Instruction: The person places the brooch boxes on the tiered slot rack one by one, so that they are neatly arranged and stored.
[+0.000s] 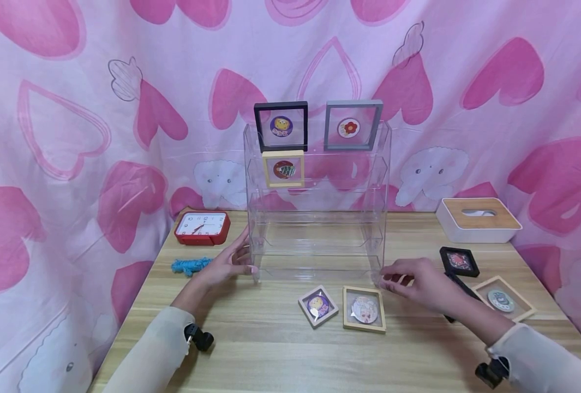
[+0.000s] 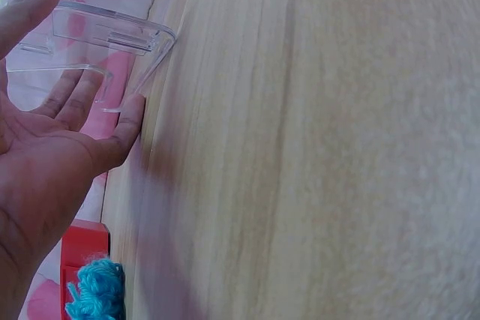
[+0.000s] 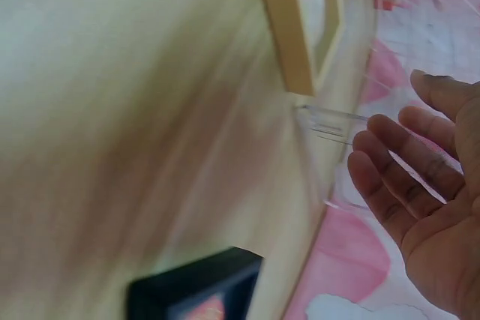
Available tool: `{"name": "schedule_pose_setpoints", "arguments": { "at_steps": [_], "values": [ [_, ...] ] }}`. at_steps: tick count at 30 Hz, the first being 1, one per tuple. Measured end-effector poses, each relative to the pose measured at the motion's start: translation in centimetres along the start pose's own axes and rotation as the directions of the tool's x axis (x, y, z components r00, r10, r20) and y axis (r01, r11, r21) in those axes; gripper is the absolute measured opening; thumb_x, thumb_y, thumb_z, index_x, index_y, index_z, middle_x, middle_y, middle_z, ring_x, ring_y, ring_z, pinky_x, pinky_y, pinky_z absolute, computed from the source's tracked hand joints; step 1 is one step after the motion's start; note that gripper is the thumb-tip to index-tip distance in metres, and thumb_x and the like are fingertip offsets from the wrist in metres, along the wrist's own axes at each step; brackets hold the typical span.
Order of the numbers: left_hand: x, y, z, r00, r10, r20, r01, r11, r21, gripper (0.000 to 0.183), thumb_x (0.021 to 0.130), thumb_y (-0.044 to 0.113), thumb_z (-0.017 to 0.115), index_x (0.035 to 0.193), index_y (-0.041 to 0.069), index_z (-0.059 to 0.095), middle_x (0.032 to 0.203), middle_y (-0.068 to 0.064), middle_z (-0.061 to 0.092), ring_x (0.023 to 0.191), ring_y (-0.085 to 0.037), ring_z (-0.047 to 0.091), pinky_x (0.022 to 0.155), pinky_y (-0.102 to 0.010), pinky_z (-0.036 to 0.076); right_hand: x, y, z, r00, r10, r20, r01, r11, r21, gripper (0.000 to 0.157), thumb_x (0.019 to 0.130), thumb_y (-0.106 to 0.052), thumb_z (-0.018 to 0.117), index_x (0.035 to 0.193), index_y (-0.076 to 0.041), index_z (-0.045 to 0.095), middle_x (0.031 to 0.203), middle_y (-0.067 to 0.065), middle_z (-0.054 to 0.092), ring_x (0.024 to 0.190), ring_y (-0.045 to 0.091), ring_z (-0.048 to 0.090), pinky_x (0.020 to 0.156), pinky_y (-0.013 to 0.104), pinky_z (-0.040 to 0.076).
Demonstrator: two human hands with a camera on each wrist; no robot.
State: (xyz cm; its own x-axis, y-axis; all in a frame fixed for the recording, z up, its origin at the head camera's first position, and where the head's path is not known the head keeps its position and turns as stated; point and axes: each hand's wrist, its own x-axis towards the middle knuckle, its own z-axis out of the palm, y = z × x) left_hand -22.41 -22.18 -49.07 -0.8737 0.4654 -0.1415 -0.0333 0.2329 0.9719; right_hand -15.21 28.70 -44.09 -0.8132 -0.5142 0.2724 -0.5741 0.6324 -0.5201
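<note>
A clear tiered display rack (image 1: pixel 319 274) stands in the middle of the table. At its left side is my left hand (image 1: pixel 228 262), thumb by the front corner and fingers spread along the side panel. My right hand (image 1: pixel 420 281) has its fingertips at the rack's right front corner, its fingers loosely bent in the right wrist view. On the upper tiers stand a black frame (image 1: pixel 295 143), a grey frame (image 1: pixel 354 146) and a smaller wood-coloured frame (image 1: pixel 285 184), each with a round badge. A small pale frame (image 1: pixel 318 306) and a wooden frame (image 1: pixel 364 309) lie before the rack.
A red clock (image 1: pixel 203 227) and blue yarn (image 1: pixel 191 266) sit at the left. To the right are a tissue box (image 1: pixel 479 221), a small black frame (image 1: pixel 459 261), another black frame partly behind my right arm, and a wooden frame (image 1: pixel 503 300). A heart-patterned curtain hangs behind.
</note>
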Motion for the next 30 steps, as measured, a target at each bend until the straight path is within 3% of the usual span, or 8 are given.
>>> {"name": "schedule_pose_setpoints", "arguments": {
  "at_steps": [3,10,17,24,30],
  "values": [
    [0.1,-0.2,-0.1,1.0,0.002,-0.001,-0.002,1.0,0.008,0.115,0.099,0.014,0.082,0.172,0.061,0.006,0.188,-0.01,0.013,0.171,-0.049,0.017,0.134,-0.075,0.018,-0.5,0.4,0.9,0.998,0.038,0.048,-0.037,0.999,-0.024,0.019,0.095,-0.014,0.088,0.113,-0.008,0.086,0.095,-0.01,0.082,0.078,-0.008,0.066,0.066,0.023,0.063],
    [0.1,-0.5,0.0,0.999,-0.036,-0.006,0.036,0.999,-0.006,0.115,0.097,0.017,0.084,0.168,0.067,0.01,0.188,-0.004,0.014,0.172,-0.045,0.018,0.133,-0.078,0.017,-1.4,0.5,3.2,0.995,0.078,0.065,-0.072,0.993,-0.094,0.028,0.096,-0.022,0.088,0.118,-0.006,0.085,0.1,-0.003,0.082,0.076,-0.007,0.063,0.064,0.023,0.06],
    [0.0,-0.6,0.1,0.999,-0.052,-0.009,0.052,0.998,-0.017,0.114,0.098,0.016,0.083,0.168,0.067,0.01,0.188,-0.003,0.013,0.172,-0.046,0.018,0.134,-0.078,0.016,-1.9,0.0,5.1,0.994,0.11,0.004,-0.107,0.97,-0.216,0.024,0.095,-0.027,0.089,0.116,-0.014,0.086,0.104,-0.006,0.075,0.087,0.006,0.067,0.072,0.028,0.059],
    [0.0,-0.3,0.1,0.998,-0.056,-0.015,0.056,0.998,-0.011,0.112,0.101,0.01,0.078,0.168,0.067,0.01,0.188,-0.003,0.013,0.173,-0.045,0.017,0.134,-0.077,0.017,-1.7,-0.3,6.2,0.975,0.209,-0.068,-0.216,0.971,-0.104,0.017,0.093,-0.02,0.09,0.109,-0.014,0.087,0.093,-0.009,0.065,0.082,0.009,0.056,0.067,0.023,0.047],
    [0.1,-0.1,0.1,0.998,-0.054,-0.023,0.054,0.999,0.009,0.113,0.1,0.01,0.079,0.168,0.067,0.009,0.188,-0.003,0.014,0.172,-0.044,0.019,0.133,-0.077,0.019,-1.3,-0.4,6.8,0.959,0.272,-0.081,-0.279,0.957,-0.08,0.009,0.094,-0.02,0.09,0.103,-0.018,0.087,0.091,-0.008,0.064,0.082,0.012,0.054,0.068,0.024,0.043]
  ]
}}
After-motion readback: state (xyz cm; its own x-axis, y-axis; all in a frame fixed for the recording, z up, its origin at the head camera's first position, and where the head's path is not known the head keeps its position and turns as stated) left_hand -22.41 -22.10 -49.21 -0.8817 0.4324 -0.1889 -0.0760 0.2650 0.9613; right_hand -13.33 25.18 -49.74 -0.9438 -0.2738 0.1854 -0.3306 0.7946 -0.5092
